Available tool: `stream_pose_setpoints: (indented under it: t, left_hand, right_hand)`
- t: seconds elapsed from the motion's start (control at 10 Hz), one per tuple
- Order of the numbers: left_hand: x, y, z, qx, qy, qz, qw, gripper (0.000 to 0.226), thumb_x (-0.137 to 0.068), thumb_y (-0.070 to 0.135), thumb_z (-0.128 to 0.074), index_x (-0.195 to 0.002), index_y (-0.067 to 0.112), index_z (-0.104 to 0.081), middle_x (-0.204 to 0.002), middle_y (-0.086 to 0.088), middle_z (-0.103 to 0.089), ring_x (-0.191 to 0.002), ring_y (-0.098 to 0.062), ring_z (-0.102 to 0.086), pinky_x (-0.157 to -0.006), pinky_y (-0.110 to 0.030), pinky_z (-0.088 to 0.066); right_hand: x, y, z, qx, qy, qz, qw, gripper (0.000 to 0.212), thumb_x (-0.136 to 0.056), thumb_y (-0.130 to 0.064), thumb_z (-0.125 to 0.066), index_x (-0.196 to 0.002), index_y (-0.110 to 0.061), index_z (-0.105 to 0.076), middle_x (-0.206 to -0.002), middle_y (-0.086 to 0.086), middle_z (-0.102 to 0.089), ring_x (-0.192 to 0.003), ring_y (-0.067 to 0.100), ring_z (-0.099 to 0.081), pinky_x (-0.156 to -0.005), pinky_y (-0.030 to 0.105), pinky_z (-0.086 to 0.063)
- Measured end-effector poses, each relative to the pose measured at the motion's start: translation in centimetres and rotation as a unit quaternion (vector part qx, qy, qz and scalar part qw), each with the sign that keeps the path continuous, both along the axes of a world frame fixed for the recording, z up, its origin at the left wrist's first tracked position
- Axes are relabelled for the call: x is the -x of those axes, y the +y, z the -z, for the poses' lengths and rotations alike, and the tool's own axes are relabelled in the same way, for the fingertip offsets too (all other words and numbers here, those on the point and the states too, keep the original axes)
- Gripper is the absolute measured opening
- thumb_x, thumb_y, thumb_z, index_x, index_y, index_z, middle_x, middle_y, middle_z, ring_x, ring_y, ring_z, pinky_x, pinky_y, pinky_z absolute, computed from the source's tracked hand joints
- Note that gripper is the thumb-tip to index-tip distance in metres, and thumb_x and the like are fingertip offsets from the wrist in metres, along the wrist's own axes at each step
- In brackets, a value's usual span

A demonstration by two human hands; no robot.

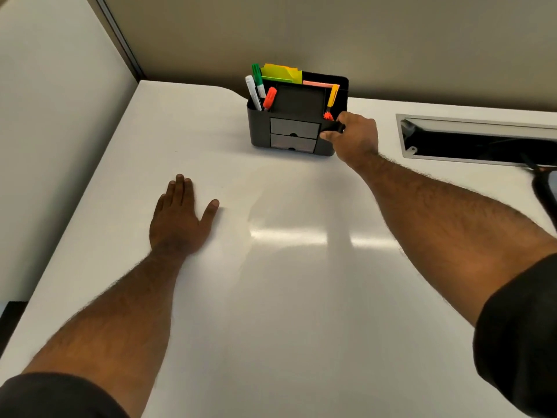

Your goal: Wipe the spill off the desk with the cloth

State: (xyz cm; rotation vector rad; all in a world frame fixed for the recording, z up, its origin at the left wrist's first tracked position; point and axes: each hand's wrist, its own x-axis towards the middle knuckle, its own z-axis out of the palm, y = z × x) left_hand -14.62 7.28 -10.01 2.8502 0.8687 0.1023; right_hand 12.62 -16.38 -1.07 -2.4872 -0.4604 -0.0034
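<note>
Right hand (pixel 357 140) fingers (pixel 327 135) pinch the black organizer (pixel 297 122) corner, left hand (pixel 177 218) lies flat, fingers together, on the white surface (pixel 301 297); no cloth or spill visible, so probably clearing items first, next needs the cloth; beige partition walls (pixel 391 40) behind.

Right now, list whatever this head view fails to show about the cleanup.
- Cloth: none visible; the right hand grips the organizer corner.
- Spill: glare on the desk hides any wet patch.
- Dark object at the right edge: cut off by the frame.
- Left hand: flat on the desk, palm hidden.
</note>
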Motion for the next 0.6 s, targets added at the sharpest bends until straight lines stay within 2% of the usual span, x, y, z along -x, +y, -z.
stream_pose_setpoints:
  t: [0.1, 0.2, 0.3, 0.4, 0.5, 0.6]
  left_hand:
    - [-0.3, 0.2, 0.1, 0.001, 0.001, -0.001, 1.000, 0.089, -0.089, 0.071, -0.014, -0.152, 0.008, -0.012, -0.162, -0.009, -0.011, -0.149, -0.023, -0.010, -0.121, -0.038, -0.012]
    - [-0.3, 0.2, 0.2, 0.000, 0.002, -0.001, 1.000, 0.089, -0.089, 0.071, -0.014, -0.152, 0.008, -0.012, -0.162, -0.008, -0.011, -0.149, -0.022, -0.010, -0.121, -0.038, -0.012]
    - [-0.3, 0.2, 0.0, 0.004, 0.002, -0.002, 1.000, 0.090, -0.089, 0.072, -0.014, -0.152, 0.009, -0.011, -0.162, -0.008, -0.010, -0.149, -0.022, -0.010, -0.121, -0.038, -0.012]
    - [-0.4, 0.4, 0.2, 0.000, 0.012, -0.003, 1.000, 0.090, -0.088, 0.073, -0.013, -0.153, 0.010, -0.009, -0.163, -0.006, -0.008, -0.150, -0.020, -0.008, -0.121, -0.037, -0.011]
    - [-0.5, 0.2, 0.1, 0.008, 0.008, 0.001, 1.000, 0.092, -0.087, 0.074, -0.012, -0.153, 0.010, -0.008, -0.163, -0.006, -0.007, -0.150, -0.020, -0.006, -0.121, -0.037, -0.009]
    - [-0.5, 0.2, 0.2, 0.017, 0.010, 0.002, 1.000, 0.094, -0.086, 0.076, -0.012, -0.153, 0.010, -0.006, -0.163, -0.006, -0.003, -0.150, -0.019, -0.004, -0.121, -0.036, -0.008]
  right_hand:
    - [-0.4, -0.3, -0.2, 0.017, 0.000, -0.005, 1.000, 0.030, -0.083, -0.039, -0.072, -0.096, -0.013, -0.063, -0.097, 0.008, -0.070, -0.078, 0.014, -0.052, -0.059, 0.016, -0.033]
    - [-0.7, -0.5, 0.0, 0.025, 0.008, -0.007, 1.000, 0.032, -0.084, -0.038, -0.072, -0.098, -0.011, -0.064, -0.100, 0.009, -0.070, -0.079, 0.016, -0.053, -0.069, 0.025, -0.039]
    - [-0.7, -0.6, -0.1, 0.028, 0.019, -0.008, 0.999, 0.033, -0.084, -0.035, -0.073, -0.102, -0.009, -0.065, -0.104, 0.011, -0.071, -0.083, 0.018, -0.056, -0.074, 0.027, -0.044]
    - [-0.7, -0.6, -0.1, 0.031, 0.029, -0.009, 0.999, 0.034, -0.085, -0.034, -0.072, -0.107, -0.009, -0.065, -0.108, 0.011, -0.070, -0.096, 0.025, -0.064, -0.085, 0.033, -0.049]
    - [-0.2, -0.9, -0.6, 0.010, 0.022, -0.002, 1.000, 0.032, -0.084, -0.032, -0.073, -0.108, -0.013, -0.063, -0.109, 0.009, -0.070, -0.099, 0.025, -0.063, -0.082, 0.029, -0.047]
    - [0.9, -1.6, -0.7, -0.025, 0.008, 0.009, 1.000, 0.050, -0.081, -0.034, -0.075, -0.121, -0.018, -0.049, -0.114, 0.008, -0.067, -0.090, 0.020, -0.058, -0.076, 0.027, -0.043]
